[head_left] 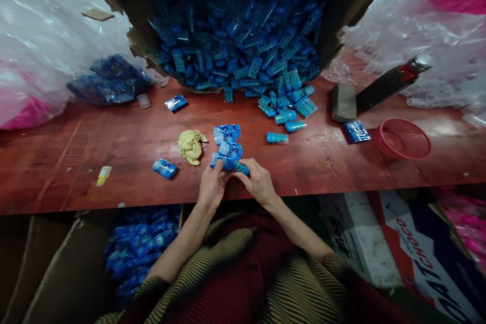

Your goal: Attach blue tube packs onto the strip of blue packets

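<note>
My left hand [211, 186] is closed on a blue printed packet [223, 161] just above the table's near edge. My right hand [260, 182] pinches a small clear tube of blue beads [241, 167], its end against the packet; whether it is inside cannot be made out. Right behind lie more blue packets [227, 134], overlapping. To their left is a crumpled yellow cloth [191, 146]. A single bead tube [277, 137] lies to the right, with several more tubes [288, 104] piled behind it.
A torn cardboard box [134, 43] full of bead tubes stands at the back. On the red table [125, 162] are loose packets [164, 167], a red basket [404, 139], a grey block [343, 103] and a dark bottle [387, 85]. Blue packets [140, 243] fill a space below.
</note>
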{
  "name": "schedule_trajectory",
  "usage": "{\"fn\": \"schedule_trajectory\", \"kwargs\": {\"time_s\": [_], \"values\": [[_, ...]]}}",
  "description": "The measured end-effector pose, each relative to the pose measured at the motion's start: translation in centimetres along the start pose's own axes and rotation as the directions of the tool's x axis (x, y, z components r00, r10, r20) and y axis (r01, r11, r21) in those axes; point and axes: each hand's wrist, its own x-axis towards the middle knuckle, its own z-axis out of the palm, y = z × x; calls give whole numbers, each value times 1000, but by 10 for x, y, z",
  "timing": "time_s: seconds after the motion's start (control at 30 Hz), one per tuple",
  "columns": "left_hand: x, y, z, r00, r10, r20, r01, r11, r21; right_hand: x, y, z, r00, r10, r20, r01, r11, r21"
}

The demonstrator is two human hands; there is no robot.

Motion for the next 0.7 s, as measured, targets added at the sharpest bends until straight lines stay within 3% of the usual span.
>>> {"fn": "schedule_trajectory", "kwargs": {"time_s": [0.1, 0.2, 0.27, 0.33, 0.43, 0.53, 0.7], "values": [[1, 1, 0, 997, -53, -63, 50, 998, -48, -2, -1, 7, 999, -40, 11, 39, 994, 100], [2, 5, -3, 991, -121, -63, 118, 992, -55, -1, 1, 4, 996, -6, 85, -22, 947, 321], [3, 9, -5, 984, -175, -22, 174, 984, -42, 2, 5, 1, 982, 67, 178, -149, 855, 498], [4, 12, -6, 974, -225, 36, 226, 973, -35, 5, 8, 0, 952, 155, 266, -294, 708, 642], [6, 13, -6, 957, -277, 92, 281, 959, -41, 7, 8, 5, 926, 267, 268, -375, 554, 743], [7, 14, -1, 953, -293, 81, 298, 953, -62, 3, 3, 16, 941, 309, 135, -311, 643, 700], [3, 16, 6, 959, -282, 0, 281, 956, -83, -6, -1, 26, 966, 257, -36, -205, 840, 502]]}}
